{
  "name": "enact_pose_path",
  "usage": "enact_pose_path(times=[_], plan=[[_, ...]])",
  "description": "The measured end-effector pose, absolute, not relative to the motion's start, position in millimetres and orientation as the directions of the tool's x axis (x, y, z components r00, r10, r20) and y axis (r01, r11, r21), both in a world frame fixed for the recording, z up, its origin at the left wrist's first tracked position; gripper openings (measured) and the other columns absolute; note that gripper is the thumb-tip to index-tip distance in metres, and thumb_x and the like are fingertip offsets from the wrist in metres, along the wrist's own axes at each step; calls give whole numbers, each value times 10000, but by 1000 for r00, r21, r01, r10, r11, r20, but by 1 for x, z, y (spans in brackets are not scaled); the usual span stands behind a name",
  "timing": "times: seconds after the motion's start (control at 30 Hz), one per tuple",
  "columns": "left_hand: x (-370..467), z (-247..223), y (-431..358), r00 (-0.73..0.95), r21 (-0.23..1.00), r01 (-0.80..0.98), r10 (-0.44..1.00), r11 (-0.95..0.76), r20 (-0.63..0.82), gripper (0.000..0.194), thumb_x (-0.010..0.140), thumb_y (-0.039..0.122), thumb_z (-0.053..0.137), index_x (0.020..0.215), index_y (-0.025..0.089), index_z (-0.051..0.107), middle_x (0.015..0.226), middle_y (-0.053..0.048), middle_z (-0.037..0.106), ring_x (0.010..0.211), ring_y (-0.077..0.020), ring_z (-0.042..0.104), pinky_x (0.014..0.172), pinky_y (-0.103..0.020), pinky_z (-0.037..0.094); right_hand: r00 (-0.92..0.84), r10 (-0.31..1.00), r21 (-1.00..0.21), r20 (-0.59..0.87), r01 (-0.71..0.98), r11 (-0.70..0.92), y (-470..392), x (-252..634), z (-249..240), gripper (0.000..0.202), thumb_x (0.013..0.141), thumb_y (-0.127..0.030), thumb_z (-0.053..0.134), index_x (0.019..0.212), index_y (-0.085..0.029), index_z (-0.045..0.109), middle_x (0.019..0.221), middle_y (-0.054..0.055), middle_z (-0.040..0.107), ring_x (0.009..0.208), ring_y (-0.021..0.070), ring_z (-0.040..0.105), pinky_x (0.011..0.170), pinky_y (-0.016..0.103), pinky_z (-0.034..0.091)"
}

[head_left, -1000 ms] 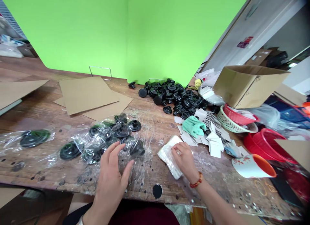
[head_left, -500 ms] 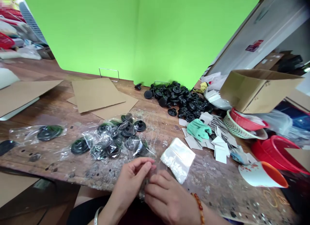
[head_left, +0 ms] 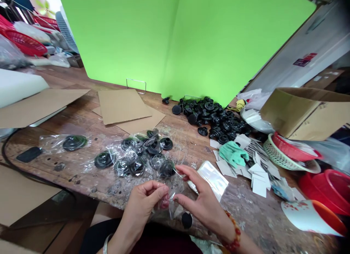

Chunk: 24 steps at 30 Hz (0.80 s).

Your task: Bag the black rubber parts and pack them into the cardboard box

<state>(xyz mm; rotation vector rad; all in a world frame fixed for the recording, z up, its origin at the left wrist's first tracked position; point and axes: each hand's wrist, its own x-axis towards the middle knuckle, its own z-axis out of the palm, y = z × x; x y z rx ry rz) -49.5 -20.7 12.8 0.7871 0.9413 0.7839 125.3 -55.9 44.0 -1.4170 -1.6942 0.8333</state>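
My left hand (head_left: 147,199) is closed in a pinch on a clear plastic bag (head_left: 172,204) near the table's front edge. Just right of it, my right hand (head_left: 201,199) is open, thumb and fingers apart, its thumb close to the bag. Below that hand lies a small black disc (head_left: 187,220). Beyond both hands is a heap of bagged black round knobs (head_left: 136,164), with one more bagged knob (head_left: 74,142) off to the left. A stack of flat clear bags (head_left: 214,177) lies partly behind my right hand.
A pile of loose black knobs (head_left: 213,117) sits before a green panel (head_left: 169,42). White cards (head_left: 259,184) and a green cloth (head_left: 233,153) lie to the right, near baskets (head_left: 287,159), a cardboard box (head_left: 303,115) and a white-and-orange container (head_left: 308,215). Cardboard sheets (head_left: 123,106) lie at the back left.
My right hand has opened and moved up and away from my left hand, which still pinches the bag. The black disc below my right hand now shows. The camera view has shifted left.
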Motion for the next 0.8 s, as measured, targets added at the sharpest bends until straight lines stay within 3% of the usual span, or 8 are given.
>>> enact_pose_path(times=[0.1,0.23,0.37,0.5,0.6,0.7,0.77,0.8], plan=[[-49,18,-24,318,910,-172,896,377,-311,316,681,423,753,562,162,620,480,4,604,468,-98,509,503,-197,408,-170,968,-972,-183,177,-153,-46,121,40,212,807,-306,682,975,-179,661,789,20,635,721,146,576,676,276,465],[-49,15,-28,234,944,-128,935,302,-267,278,722,448,711,668,184,645,448,51,501,411,-77,400,453,-198,343,-164,971,-972,-173,-132,-196,-43,110,35,225,791,-341,714,722,-151,615,787,-11,542,579,56,403,522,196,319],[-56,13,-22,347,872,-241,877,425,-332,304,749,453,690,656,175,612,570,36,487,524,-85,411,511,-196,352,-414,870,-843,-267,-336,-419,-45,112,25,430,836,-488,619,604,-163,456,624,-21,510,461,50,319,422,194,212],[-70,21,-13,632,731,-376,735,569,-247,255,824,414,626,735,179,583,762,-2,500,691,-106,444,653,-213,400,-408,850,-902,-334,-124,-414,-27,134,23,504,913,-551,456,584,-169,454,542,-30,504,403,48,327,398,191,227],[-74,22,-11,622,834,-254,743,490,-247,232,881,420,542,810,200,565,756,7,477,693,-108,413,650,-211,371,-243,940,-949,-240,263,-175,8,148,29,432,928,-467,466,655,-155,585,581,-15,550,476,77,444,479,205,348],[-70,17,-11,527,958,-69,825,279,-203,232,884,419,531,791,207,532,727,25,453,686,-113,401,642,-215,348,-142,981,-760,134,620,194,56,150,23,179,865,-154,517,953,-156,672,919,61,659,809,155,598,755,298,476],[-67,14,-13,523,983,23,836,181,-166,190,876,407,540,845,220,543,751,27,476,710,-122,432,667,-227,355,-218,936,-594,275,728,344,86,148,11,409,775,5,486,1117,-161,639,1211,113,587,1091,202,546,965,370,419],[-67,13,-14,526,987,62,836,146,-157,174,877,400,538,882,227,553,779,22,501,737,-130,457,689,-235,363,-270,922,-540,279,750,383,98,147,5,455,749,37,477,1123,-163,642,1253,117,564,1147,210,517,1008,381,391]])
